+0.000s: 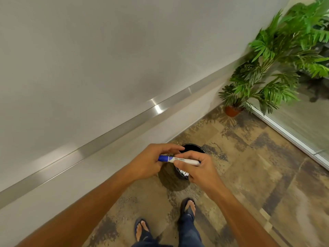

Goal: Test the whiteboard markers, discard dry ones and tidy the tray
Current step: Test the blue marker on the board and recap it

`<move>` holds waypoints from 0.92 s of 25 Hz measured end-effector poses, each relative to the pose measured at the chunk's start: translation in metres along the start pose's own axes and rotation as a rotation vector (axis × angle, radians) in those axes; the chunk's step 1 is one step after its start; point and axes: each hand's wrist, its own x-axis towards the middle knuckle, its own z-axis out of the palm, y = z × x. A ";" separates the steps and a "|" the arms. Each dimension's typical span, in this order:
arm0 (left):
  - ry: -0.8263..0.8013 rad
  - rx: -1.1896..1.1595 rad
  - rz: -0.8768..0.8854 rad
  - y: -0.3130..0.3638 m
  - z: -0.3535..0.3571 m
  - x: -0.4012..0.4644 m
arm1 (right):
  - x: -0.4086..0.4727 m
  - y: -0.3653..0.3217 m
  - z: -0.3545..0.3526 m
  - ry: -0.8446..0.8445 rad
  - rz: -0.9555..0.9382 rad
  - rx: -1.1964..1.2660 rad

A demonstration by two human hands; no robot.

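both hands grip white marker [179, 159], blue cap on.

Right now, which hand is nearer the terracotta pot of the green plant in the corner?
Right. The right hand grips the white barrel of the blue-capped marker on the side toward the terracotta pot; the left hand holds the cap end, farther from it.

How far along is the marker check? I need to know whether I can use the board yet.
Done: the tray stretch in view holds no markers. In hand: one blue-capped marker, cap on, is held by both the left hand and right hand right above the black bin, so it may be about to be discarded. Left: dropping it, if dry; other markers and the rest of the tray are out of view.
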 end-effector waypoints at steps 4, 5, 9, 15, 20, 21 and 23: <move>-0.076 0.119 -0.073 -0.018 0.020 0.029 | 0.021 0.018 -0.036 -0.074 0.028 -0.099; -0.055 0.109 -0.103 -0.021 0.029 0.039 | 0.027 0.026 -0.047 -0.072 0.053 -0.092; 0.169 0.021 -0.276 -0.030 0.064 0.078 | 0.051 0.065 -0.085 -0.054 0.156 -0.034; 0.187 -0.091 -0.638 -0.059 0.119 0.120 | 0.096 0.133 -0.152 0.122 0.472 -0.004; 0.099 -0.016 -0.692 -0.065 0.157 0.156 | 0.129 0.188 -0.182 0.153 0.752 -0.007; 0.087 0.004 -0.696 -0.064 0.163 0.163 | 0.137 0.197 -0.186 0.154 0.779 -0.007; 0.073 0.043 -0.704 -0.067 0.172 0.175 | 0.153 0.211 -0.190 0.150 0.824 0.005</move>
